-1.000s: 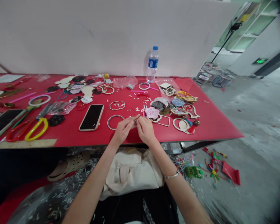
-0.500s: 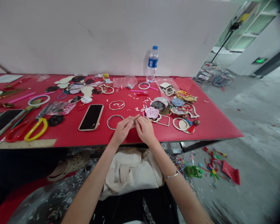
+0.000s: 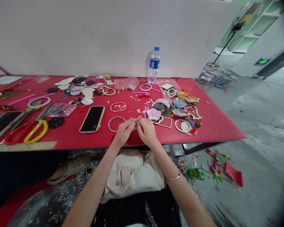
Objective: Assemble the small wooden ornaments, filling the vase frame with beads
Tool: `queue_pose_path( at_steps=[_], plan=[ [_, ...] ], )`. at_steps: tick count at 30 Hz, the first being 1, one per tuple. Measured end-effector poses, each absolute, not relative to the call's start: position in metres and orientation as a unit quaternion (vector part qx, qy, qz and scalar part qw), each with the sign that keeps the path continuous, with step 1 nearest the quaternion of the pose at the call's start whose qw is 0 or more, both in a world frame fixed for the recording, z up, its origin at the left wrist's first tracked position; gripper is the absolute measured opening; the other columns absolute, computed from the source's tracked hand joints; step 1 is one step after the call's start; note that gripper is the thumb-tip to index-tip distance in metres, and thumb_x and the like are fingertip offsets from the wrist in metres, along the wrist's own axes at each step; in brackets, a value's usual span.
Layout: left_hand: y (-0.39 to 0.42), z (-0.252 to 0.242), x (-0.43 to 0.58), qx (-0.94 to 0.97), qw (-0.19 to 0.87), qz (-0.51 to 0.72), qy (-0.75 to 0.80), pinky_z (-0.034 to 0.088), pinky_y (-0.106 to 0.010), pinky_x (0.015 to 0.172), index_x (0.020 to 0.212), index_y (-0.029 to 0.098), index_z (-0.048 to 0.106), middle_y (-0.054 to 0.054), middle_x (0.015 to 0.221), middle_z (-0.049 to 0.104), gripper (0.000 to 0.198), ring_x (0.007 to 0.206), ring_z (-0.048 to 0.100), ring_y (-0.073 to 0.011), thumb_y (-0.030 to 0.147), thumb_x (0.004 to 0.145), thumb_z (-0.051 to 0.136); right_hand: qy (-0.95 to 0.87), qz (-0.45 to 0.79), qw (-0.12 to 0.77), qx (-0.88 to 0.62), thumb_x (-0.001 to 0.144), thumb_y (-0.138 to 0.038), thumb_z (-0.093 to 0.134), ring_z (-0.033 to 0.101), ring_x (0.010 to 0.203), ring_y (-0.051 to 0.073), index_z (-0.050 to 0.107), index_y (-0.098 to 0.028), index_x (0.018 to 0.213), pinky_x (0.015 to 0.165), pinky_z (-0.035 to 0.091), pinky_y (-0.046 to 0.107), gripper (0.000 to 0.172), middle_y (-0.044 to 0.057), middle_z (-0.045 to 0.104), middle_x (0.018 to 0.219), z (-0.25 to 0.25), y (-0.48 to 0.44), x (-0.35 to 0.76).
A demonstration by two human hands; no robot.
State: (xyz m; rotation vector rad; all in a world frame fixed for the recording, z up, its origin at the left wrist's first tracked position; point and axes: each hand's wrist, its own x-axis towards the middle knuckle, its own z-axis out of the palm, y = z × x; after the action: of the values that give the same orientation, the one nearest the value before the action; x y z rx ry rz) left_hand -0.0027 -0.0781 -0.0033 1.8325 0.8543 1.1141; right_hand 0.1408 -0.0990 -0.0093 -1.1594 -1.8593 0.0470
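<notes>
My left hand [image 3: 125, 130] and my right hand [image 3: 145, 129] meet over the front edge of the red table [image 3: 80, 142]. The fingers of both are pinched together around something small and dark, mostly hidden by the fingertips; its kind cannot be made out. Just left of my left hand lies a round hoop [image 3: 116, 124]. Beyond my right hand are a pink flower piece [image 3: 153, 114] and a thin square frame [image 3: 166, 122]. A wavy-edged frame [image 3: 118, 107] lies farther back, with white scraps inside it.
A phone [image 3: 92, 119] and yellow-handled scissors [image 3: 36, 132] lie to the left. At the back stands a water bottle [image 3: 154, 66]. Frames, tassels and a round bead [image 3: 198, 124] crowd the right side. A cream bag [image 3: 134, 176] rests on my lap.
Both hands stay pinched together in almost the same place, with only a slight shift of the fingers. Nothing on the table has moved.
</notes>
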Motion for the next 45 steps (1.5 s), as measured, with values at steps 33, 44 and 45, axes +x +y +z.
queue_pose_path(
  at_steps=[33,44,45],
  plan=[
    [-0.0795,-0.0002,-0.0022,0.716,0.43,0.437,0.334,0.042,-0.036,0.106,0.123,0.016,0.063,-0.01,0.128,0.063,0.041,0.12,0.057,-0.0222,0.039,0.092,0.047,-0.754,0.029,0.461,-0.467,0.094,-0.02,0.035,0.051,0.072,0.018,0.045,-0.022,0.074,0.073,0.039,0.032,0.022,0.003,0.056,0.072,-0.009,-0.0993,0.1425],
    [-0.08,-0.0005,-0.0008,0.729,0.426,0.43,0.32,0.044,-0.036,0.103,0.124,0.017,0.062,-0.011,0.128,0.062,0.042,0.116,0.06,-0.022,0.039,0.092,0.046,-0.741,0.002,0.451,-0.498,0.09,-0.019,0.04,0.049,0.065,0.017,0.045,-0.022,0.066,0.072,0.037,0.032,0.025,0.001,0.052,0.063,-0.0102,-0.1001,0.1406],
    [-0.0798,-0.0007,-0.0006,0.731,0.425,0.428,0.319,0.045,-0.035,0.102,0.123,0.016,0.063,-0.011,0.128,0.062,0.042,0.116,0.06,-0.022,0.039,0.092,0.046,-0.738,-0.002,0.451,-0.502,0.089,-0.019,0.041,0.049,0.064,0.017,0.044,-0.022,0.065,0.072,0.036,0.032,0.025,0.0,0.051,0.061,-0.0108,-0.1001,0.1406]
  ],
)
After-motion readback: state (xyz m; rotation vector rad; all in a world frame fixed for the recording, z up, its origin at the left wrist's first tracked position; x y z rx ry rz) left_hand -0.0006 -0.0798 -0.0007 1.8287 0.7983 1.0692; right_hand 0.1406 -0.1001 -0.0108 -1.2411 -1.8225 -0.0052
